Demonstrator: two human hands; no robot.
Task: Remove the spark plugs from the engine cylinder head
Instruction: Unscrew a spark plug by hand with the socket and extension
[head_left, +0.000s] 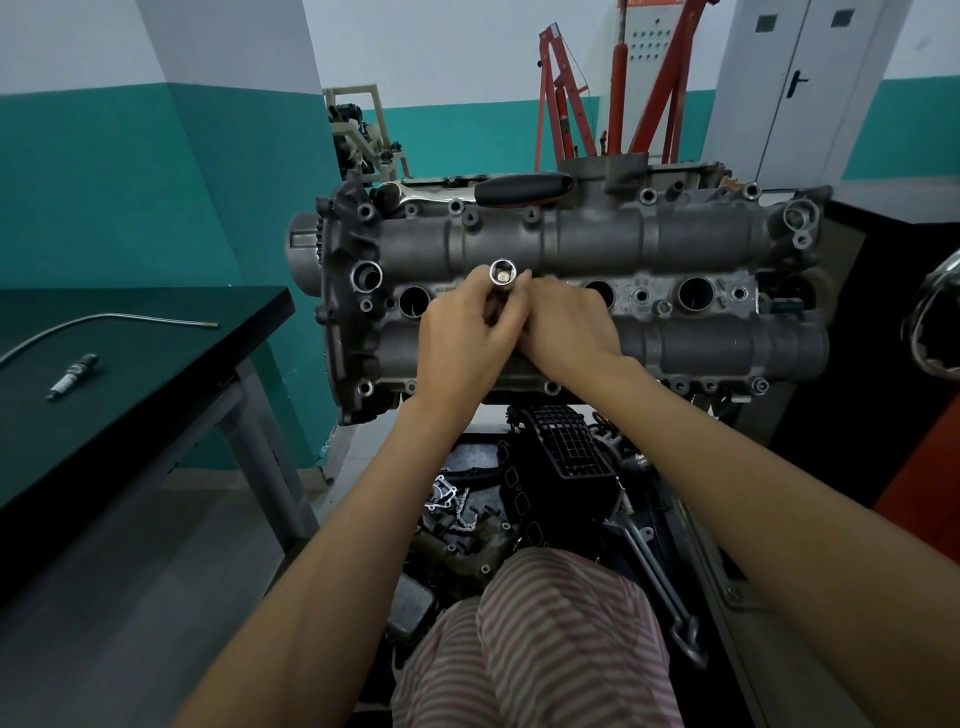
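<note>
Both hands (470, 332) gripping socket (502, 273), over cylinder head (675, 234)

Cylinder head (571, 249) and one loose spark plug (72, 375)

Grey head lies under both hands, wells apparently empty; the plug rests far left of the left hand (462, 338).

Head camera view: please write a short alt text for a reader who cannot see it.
Two bare hands, left hand and right hand, hold a metal socket over the cylinder head of an engine. A ratchet lies on the far edge of the head, and one spark plug lies on the dark table at the left.
</note>
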